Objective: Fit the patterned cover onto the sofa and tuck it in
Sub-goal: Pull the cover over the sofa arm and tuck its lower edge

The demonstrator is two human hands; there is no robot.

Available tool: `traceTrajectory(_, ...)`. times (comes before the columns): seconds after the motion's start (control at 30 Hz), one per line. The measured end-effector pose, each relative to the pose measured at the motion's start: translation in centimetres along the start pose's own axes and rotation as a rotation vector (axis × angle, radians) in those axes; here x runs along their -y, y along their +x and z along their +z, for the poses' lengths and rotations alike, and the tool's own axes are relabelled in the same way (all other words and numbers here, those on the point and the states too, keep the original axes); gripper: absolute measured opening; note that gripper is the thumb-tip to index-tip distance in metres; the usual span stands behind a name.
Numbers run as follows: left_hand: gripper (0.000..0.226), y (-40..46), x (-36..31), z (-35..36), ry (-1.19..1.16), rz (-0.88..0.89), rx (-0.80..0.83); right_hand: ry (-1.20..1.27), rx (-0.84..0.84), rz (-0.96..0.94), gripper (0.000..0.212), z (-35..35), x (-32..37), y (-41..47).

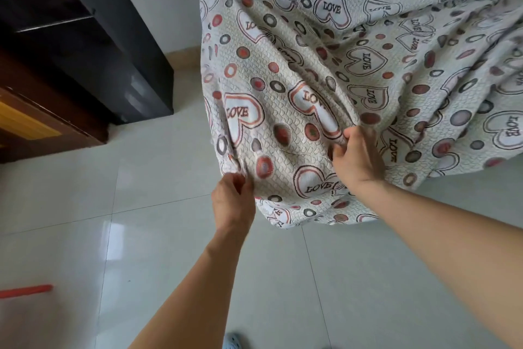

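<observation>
The patterned cover, cream with "LOVE" hearts and red and grey circles, drapes over the sofa and fills the upper right of the head view. The sofa itself is hidden under it. The cover's lower edge hangs bunched just above the floor. My left hand pinches the fabric at its lower left corner. My right hand is closed on a gathered fold of the cover a little higher and to the right. Creases run from both grips up across the cloth.
A glossy pale tiled floor lies below. A black cabinet stands at the upper left with a brown wooden piece beside it. A red stick lies at the left edge. A blue shoe shows at the bottom.
</observation>
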State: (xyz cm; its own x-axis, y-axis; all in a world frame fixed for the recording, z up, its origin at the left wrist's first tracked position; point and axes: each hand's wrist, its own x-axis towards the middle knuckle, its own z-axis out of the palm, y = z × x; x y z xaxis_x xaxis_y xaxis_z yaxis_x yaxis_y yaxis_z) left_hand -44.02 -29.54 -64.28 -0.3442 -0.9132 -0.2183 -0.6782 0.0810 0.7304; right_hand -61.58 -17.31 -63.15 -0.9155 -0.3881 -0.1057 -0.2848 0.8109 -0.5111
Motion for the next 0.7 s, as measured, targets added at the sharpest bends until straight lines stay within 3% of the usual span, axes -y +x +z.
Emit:
traceTrajectory(0.17, 0.001, 0.5, 0.4, -0.4, 0.149, 0.045, 0.113, 0.005, 0.044, 0.011, 0.024, -0.2, -0.1, 0.4)
traceTrajectory(0.23, 0.006, 1.0, 0.3, -0.7, -0.052, -0.044, 0.145, 0.036, 0.044, 0.008, 0.022, -0.2, -0.6, 0.6)
traceTrajectory(0.33, 0.037, 0.5, -0.3, -0.7, -0.493, -0.222, 0.132, 0.1, -0.034, 0.092, 0.027, -0.1, -1.7, 0.9)
traceTrajectory(0.4, 0.053, 0.9, -0.8, 0.1, -0.45, -0.252, 0.104, 0.122, -0.063, 0.212, 0.031, 0.1, -2.2, 1.2)
traceTrajectory(0.47, 0.054, 1.8, -1.5, 0.8, -0.386, -0.263, 0.074, 0.113, -0.014, 0.332, 0.036, 0.3, -2.4, 1.8)
traceTrajectory(0.6, 0.033, 2.4, -1.9, 0.2, -0.247, -0.227, 0.026, 0.079, 0.105, 0.331, 0.027, 0.3, -2.9, 3.0)
traceTrajectory(0.7, 0.028, 2.8, -1.2, -1.0, -0.19, -0.162, -0.014, 0.089, 0.039, 0.398, 0.024, -0.7, -3.7, 3.5)
